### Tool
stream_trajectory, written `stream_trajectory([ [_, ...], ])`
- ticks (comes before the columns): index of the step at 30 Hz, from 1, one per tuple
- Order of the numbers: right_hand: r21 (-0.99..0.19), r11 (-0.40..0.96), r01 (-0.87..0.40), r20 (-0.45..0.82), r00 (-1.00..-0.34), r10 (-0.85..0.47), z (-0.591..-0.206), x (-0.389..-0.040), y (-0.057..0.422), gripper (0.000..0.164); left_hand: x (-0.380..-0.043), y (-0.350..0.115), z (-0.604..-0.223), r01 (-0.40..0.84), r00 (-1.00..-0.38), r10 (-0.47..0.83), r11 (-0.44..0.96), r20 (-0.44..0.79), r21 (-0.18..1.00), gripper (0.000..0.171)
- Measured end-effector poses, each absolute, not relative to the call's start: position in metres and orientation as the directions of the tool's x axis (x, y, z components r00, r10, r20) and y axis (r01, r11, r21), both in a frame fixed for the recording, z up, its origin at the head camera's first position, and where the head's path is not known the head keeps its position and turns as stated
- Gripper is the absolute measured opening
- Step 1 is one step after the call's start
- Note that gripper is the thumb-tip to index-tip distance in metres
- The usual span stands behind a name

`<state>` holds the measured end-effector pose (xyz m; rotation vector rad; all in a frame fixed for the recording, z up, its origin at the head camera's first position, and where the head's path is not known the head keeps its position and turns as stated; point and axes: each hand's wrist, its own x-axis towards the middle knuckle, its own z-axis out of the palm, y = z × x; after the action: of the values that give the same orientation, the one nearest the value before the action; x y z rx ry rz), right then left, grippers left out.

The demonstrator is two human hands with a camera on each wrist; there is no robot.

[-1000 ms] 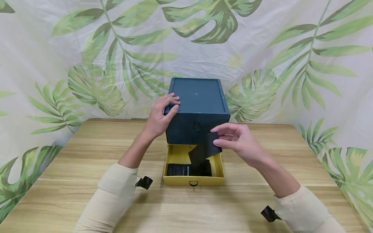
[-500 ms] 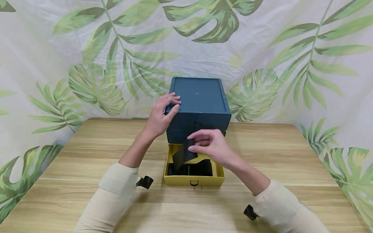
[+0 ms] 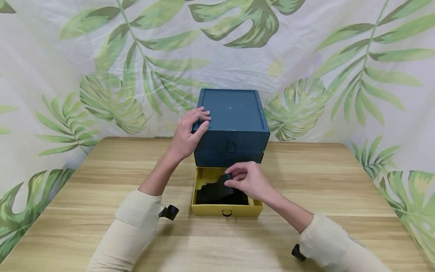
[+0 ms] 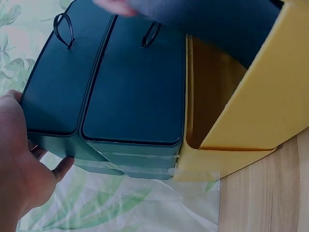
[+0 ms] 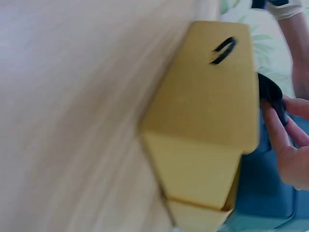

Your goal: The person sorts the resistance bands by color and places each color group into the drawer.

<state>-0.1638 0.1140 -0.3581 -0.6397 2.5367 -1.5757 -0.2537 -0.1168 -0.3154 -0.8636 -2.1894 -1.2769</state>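
A black resistance band [image 3: 212, 192] lies partly in the open yellow drawer [image 3: 210, 210], its upper end raised. My right hand [image 3: 249, 181] pinches that end between thumb and fingers, just above the drawer's right half. In the right wrist view the same band [image 5: 270, 89] shows as a dark curl at the fingertips. My left hand [image 3: 187, 138] rests on the left edge of the dark blue drawer box [image 3: 234, 109], fingers over its top. The left wrist view shows this hand [image 4: 21, 159] against the box's corner. What lies under the band is hidden.
Two dark blue drawer fronts with black loop pulls [image 3: 231, 146] are stacked above the yellow drawer. The wooden table [image 3: 102, 189] extends on both sides, with a leaf-patterned cloth [image 3: 163, 45] hanging behind it.
My right hand has moved left and down, lowering the band into the yellow drawer. The band's printed lettering, visible earlier, is covered now. My left hand has stayed on the box.
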Motion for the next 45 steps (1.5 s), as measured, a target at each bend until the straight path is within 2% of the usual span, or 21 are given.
stream_trajectory([
  [9,-0.875,0.437,-0.21,0.049,-0.935,-0.352,-0.373,-0.171,0.14,0.019,-0.252,-0.117,-0.314,0.709,-0.702,0.289,0.372,0.651,0.599,0.024],
  [25,-0.683,0.684,-0.254,0.01,-0.941,-0.339,-0.368,-0.168,0.151,0.021,-0.252,-0.117,-0.314,0.7,-0.711,0.287,0.38,0.642,0.605,0.022],
  [30,-0.627,0.72,-0.298,0.014,-0.928,-0.372,-0.366,-0.166,0.149,0.022,-0.252,-0.117,-0.315,0.702,-0.709,0.287,0.376,0.644,0.605,0.022],
  [37,-0.608,0.738,-0.293,-0.014,-0.925,-0.379,-0.362,-0.164,0.15,0.028,-0.251,-0.116,-0.315,0.701,-0.71,0.285,0.369,0.644,0.61,0.022],
  [42,-0.604,0.735,-0.308,0.009,-0.925,-0.379,-0.356,-0.158,0.152,0.029,-0.25,-0.116,-0.314,0.702,-0.709,0.282,0.365,0.646,0.612,0.023],
  [45,-0.58,0.716,-0.388,0.099,-0.906,-0.411,-0.353,-0.148,0.152,0.027,-0.25,-0.116,-0.314,0.703,-0.709,0.284,0.366,0.646,0.61,0.023],
])
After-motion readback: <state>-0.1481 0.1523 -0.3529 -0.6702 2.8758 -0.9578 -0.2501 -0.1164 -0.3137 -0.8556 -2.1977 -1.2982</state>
